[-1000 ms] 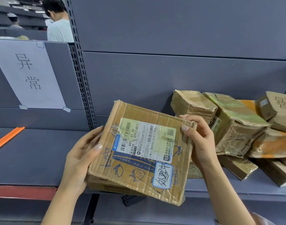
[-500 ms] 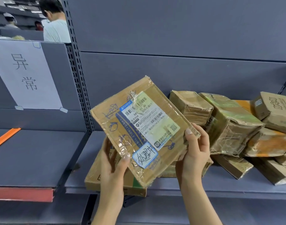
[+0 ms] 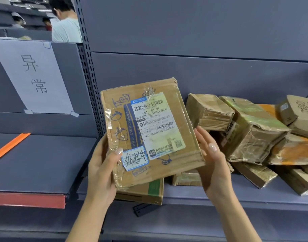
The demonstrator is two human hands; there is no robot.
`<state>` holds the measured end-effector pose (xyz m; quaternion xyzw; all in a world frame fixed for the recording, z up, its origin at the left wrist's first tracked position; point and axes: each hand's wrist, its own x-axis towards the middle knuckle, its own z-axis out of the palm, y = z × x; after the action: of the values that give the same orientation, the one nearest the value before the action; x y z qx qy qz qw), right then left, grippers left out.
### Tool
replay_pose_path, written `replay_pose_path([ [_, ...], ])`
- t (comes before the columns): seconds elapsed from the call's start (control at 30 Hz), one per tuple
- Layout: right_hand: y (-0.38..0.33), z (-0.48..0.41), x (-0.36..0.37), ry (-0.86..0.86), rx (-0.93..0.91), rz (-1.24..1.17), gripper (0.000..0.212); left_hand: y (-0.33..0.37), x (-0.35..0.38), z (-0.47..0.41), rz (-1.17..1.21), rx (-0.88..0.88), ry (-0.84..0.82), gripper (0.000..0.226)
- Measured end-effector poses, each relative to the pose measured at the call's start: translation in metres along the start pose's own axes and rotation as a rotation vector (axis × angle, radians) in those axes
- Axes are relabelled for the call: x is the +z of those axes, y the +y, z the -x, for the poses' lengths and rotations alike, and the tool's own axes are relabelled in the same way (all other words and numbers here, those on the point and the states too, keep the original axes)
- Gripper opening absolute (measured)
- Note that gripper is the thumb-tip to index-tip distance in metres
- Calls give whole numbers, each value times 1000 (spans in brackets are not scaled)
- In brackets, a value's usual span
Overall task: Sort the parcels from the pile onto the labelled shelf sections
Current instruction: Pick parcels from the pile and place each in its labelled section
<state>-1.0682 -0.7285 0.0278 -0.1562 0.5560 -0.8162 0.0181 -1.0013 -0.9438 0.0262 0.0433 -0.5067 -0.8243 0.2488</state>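
Head view: we hold one flat parcel [image 3: 149, 130] nearly upright just right of the shelf post [image 3: 90, 75], our left hand [image 3: 101, 165] gripping its lower left corner, thumb on the front, our right hand [image 3: 212, 161] flat, straight fingers at its right edge. Leftward, the shelf section [image 3: 36, 163] under one paper sign [image 3: 32, 75] shows open grey surface beside one orange strip [image 3: 10, 147]; rightward, a pile [image 3: 251, 133] of at least seven parcels crowds the shelf [image 3: 219, 194].
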Motion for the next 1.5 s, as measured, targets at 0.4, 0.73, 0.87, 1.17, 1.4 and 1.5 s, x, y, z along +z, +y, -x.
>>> replay_pose_path([
  [0.4, -11, -10, -1, -214, 39, 134, 96, 9, -4, -5, -64, -3, -118, 53],
  [0.73, -2, -1, 3, -192, -53, 109, 81, 14, -5, -5, -72, 27, -140, 59],
  [0.87, -7, -1, 4, -179, -61, 108, 86, 22, -4, -3, -55, 31, -162, 65],
  [1.17, -31, 9, 10, -134, -103, 74, 105, 44, 12, 11, -33, 68, -191, 78],
  [1.4, -41, 19, 11, -119, -136, 50, 96, 54, 15, 17, -37, 81, -216, 71],
  [1.5, -39, 21, 9, -123, -132, 33, 93, 56, 12, 19, -68, 67, -235, 70],
])
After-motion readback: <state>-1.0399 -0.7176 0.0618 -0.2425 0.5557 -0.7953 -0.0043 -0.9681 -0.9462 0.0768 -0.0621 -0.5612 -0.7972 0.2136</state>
